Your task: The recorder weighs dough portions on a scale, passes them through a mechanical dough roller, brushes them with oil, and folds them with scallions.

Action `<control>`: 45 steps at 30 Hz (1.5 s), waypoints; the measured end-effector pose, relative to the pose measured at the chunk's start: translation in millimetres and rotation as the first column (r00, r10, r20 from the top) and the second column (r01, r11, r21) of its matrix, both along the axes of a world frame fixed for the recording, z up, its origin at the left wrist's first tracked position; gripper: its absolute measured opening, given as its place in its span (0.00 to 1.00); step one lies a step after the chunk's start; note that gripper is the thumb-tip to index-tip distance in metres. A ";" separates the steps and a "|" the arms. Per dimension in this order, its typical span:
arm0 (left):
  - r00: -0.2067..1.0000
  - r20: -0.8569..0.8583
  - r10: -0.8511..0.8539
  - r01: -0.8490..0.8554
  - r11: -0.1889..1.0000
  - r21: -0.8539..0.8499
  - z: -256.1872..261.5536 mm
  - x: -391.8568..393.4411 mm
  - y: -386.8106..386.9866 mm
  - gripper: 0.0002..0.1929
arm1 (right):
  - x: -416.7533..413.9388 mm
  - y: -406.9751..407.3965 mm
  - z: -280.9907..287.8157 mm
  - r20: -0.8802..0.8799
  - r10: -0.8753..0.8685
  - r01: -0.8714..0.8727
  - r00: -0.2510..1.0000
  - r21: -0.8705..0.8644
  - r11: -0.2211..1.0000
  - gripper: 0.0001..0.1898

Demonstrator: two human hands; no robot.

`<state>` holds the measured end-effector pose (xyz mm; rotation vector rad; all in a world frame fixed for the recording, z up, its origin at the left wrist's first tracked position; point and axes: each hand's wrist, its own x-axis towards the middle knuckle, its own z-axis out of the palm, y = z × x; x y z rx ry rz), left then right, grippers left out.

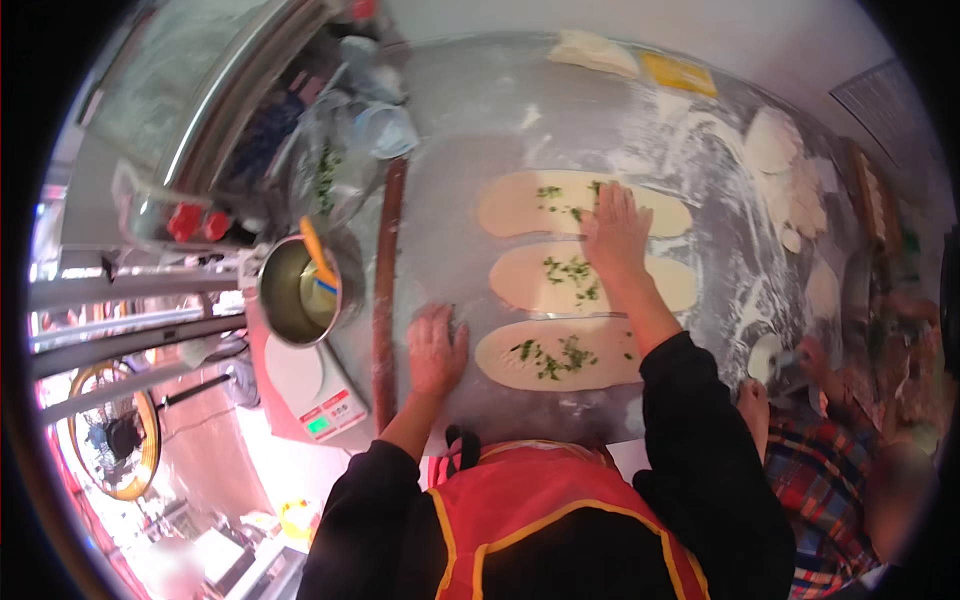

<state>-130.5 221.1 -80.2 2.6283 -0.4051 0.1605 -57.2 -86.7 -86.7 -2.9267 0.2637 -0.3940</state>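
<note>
Three long oval sheets of rolled dough lie side by side on a metal worktable (450,180). Chopped green herbs are scattered over the far sheet (502,204), the middle sheet (517,279) and the near sheet (502,367). My right hand (616,229) is palm down over the far sheet, its fingertips at the herbs, and the wrist crosses above the middle sheet. To the left of the dough, my left hand (437,351) rests on the tabletop with nothing in it. Between that hand and the pot lies a long brown wooden rod (388,285).
A metal pot (281,300) with an orange-handled utensil (315,247) stands by a digital scale (334,412). Behind it are a bag of greens (326,176) and bottles with red caps (185,223). Dough pieces (787,180) lie right, near a co-worker in a plaid shirt (810,487).
</note>
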 end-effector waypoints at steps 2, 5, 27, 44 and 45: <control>0.998 0.034 -0.055 0.057 0.996 -0.075 -6.2 3.2 1.4 0.21 | 4.0 6.2 17.0 -0.150 0.008 -0.013 0.989 -0.034 0.999 0.30; 0.999 0.035 -0.009 0.014 0.989 -0.147 -7.7 11.2 10.2 0.21 | -12.1 14.0 31.7 -0.069 0.035 -0.031 0.997 0.059 0.998 0.29; 0.951 0.245 0.187 -0.274 0.877 0.395 14.9 102.6 8.5 0.08 | -107.7 25.7 66.5 0.142 0.057 -0.110 0.988 0.396 0.912 0.29; 0.959 0.270 0.090 -0.149 0.968 0.205 6.8 106.6 5.0 0.05 | -129.7 24.0 69.2 0.136 0.011 -0.071 0.991 0.444 0.893 0.27; 0.961 0.263 0.085 -0.146 0.964 0.222 10.5 103.8 -5.1 0.06 | -127.3 22.2 67.4 0.141 0.009 -0.071 0.990 0.441 0.895 0.27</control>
